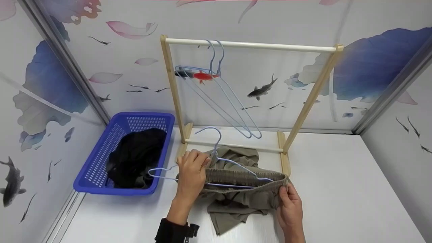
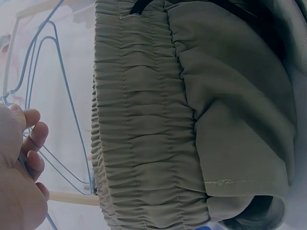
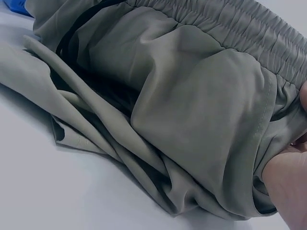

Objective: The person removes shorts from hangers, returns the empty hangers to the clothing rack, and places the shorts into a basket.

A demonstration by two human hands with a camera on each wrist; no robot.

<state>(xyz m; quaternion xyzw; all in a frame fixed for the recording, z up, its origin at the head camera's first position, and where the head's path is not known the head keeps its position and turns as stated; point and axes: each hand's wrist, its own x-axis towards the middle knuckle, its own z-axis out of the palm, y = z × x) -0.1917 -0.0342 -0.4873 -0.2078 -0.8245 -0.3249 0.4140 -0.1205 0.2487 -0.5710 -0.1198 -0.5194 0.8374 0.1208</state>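
The left hand (image 1: 191, 173) grips the hanger (image 1: 216, 162) near its neck, with the fingers curled over the wire and the top of the shorts (image 1: 241, 189). The right hand (image 1: 289, 202) pinches the waistband at its far right end, at about 3 o'clock from the left hand. The olive shorts lie on the white bench (image 1: 337, 189) in the middle, just in front of the rack (image 1: 249, 45). The waistband is stretched straight between both hands, and the lower bar of the hanger goes along it. The legs of the shorts are crumpled on the bench below the waistband, toward 6 o'clock. In the left wrist view the gathered elastic waistband fills most of the frame. In the right wrist view the cloth lies in loose folds on the bench.

At 9 o'clock from the shorts stands a blue basket (image 1: 101, 182) with dark clothes (image 1: 135, 155) inside, close beside the left foot of the rack. Two more pale blue hangers (image 1: 216, 72) hang on the top bar of the rack, toward 12 o'clock. The walls behind show fish and blue leaves.
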